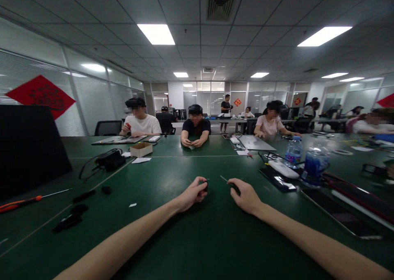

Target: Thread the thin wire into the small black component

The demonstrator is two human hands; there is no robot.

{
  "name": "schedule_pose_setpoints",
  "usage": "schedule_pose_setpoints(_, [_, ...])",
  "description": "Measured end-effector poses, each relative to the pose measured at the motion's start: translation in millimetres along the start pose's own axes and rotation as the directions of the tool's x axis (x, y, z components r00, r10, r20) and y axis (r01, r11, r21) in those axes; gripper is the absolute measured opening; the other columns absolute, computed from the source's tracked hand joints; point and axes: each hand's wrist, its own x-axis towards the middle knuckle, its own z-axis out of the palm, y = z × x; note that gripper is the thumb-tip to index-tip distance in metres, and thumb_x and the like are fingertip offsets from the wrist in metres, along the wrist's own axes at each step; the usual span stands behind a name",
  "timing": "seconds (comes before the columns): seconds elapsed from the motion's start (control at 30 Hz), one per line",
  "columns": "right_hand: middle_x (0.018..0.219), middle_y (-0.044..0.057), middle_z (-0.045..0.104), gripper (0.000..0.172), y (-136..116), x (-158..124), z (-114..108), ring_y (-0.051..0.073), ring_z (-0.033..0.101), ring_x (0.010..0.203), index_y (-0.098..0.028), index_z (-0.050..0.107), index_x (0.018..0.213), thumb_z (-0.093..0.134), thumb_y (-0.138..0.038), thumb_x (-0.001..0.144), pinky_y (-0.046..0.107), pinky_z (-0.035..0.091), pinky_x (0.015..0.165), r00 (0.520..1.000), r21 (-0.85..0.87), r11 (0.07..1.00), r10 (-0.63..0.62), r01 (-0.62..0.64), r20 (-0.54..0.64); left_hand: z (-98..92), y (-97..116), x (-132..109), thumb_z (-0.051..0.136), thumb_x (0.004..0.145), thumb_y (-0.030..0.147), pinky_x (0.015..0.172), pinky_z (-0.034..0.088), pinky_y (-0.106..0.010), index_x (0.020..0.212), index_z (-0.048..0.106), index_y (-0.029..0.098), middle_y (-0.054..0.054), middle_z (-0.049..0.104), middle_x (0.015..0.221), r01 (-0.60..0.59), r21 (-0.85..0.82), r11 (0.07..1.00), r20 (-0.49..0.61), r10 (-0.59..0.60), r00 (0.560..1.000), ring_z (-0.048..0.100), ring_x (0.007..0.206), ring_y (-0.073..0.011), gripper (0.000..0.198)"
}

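My left hand (193, 194) and my right hand (244, 197) are close together above the dark green table (160, 247), a small gap between them. My left hand is closed around a small black object (205, 185), mostly hidden by the fingers. My right hand pinches a small black tool (234, 187) with a thin metal shaft pointing left towards my left hand. I cannot tell exactly what either held item is. A small white paper scrap (132, 205) lies on the table left of my left hand.
To the left lie a screwdriver with an orange handle (18, 205), several small black parts, a black adapter with cable (110, 160) and a cardboard box (140, 149). To the right are water bottles (315, 165), a white power bank (283, 169) and a phone. Seated co-workers (195, 126) work across the table.
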Motion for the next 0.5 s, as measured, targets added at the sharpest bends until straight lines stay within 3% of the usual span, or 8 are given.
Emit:
schedule_pose_setpoints(0.1, [0.098, 0.007, 0.06, 0.028, 5, 0, 0, 0.017, 0.057, 0.079, -0.019, 0.051, 0.115, 0.037, -0.026, 0.092, 0.031, 0.047, 0.072, 0.992, 0.003, 0.997, 0.08, -0.08, -0.097, -0.8, 1, 1, 0.053, 0.08, 0.051, 0.045, 0.015, -0.018, 0.102, 0.042, 0.019, 0.006, 0.037, 0.061, 0.006, -0.03, 1.0, 0.001, -0.006, 1.0, 0.03, 0.047, -0.0044, 0.04])
schedule_pose_setpoints(0.2, [0.103, 0.008, 0.058, 0.031, -1, -2, -3, 0.017, 0.057, 0.083, -0.02, 0.049, 0.12, 0.041, -0.026, 0.09, 0.031, 0.047, 0.075, 0.996, -0.033, 0.997, -0.074, 0.076, 0.049, -1.7, 2, 0, 0.05, 0.08, 0.055, 0.045, 0.016, -0.019, 0.103, 0.045, 0.017, 0.005, 0.041, 0.058, 0.006, -0.045, 0.999, -0.012, -0.007, 1.0, 0.031, 0.046, -0.0056, 0.045])
schedule_pose_setpoints(0.33, [0.1, 0.005, 0.057, 0.035, -12, -3, -6, 0.015, 0.056, 0.077, -0.023, 0.048, 0.124, 0.045, -0.028, 0.089, 0.027, 0.046, 0.071, 0.931, -0.051, 0.963, -0.242, 0.265, 0.275, -1.5, 3, -1, 0.048, 0.08, 0.055, 0.045, 0.017, -0.02, 0.103, 0.049, 0.015, 0.005, 0.042, 0.054, -0.009, -0.018, 1.0, -0.025, 0.009, 1.0, 0.032, 0.044, -0.0067, 0.046])
schedule_pose_setpoints(0.5, [0.1, 0.005, 0.055, 0.038, -10, -2, -7, 0.014, 0.055, 0.079, -0.025, 0.044, 0.129, 0.043, -0.027, 0.091, 0.026, 0.045, 0.072, 0.932, -0.075, 0.962, -0.232, 0.262, 0.278, -0.4, 3, -1, 0.046, 0.082, 0.052, 0.043, 0.015, -0.021, 0.101, 0.052, 0.015, 0.005, 0.04, 0.049, -0.021, 0.024, 0.999, -0.013, 0.022, 1.0, 0.03, 0.041, -0.0071, 0.042])
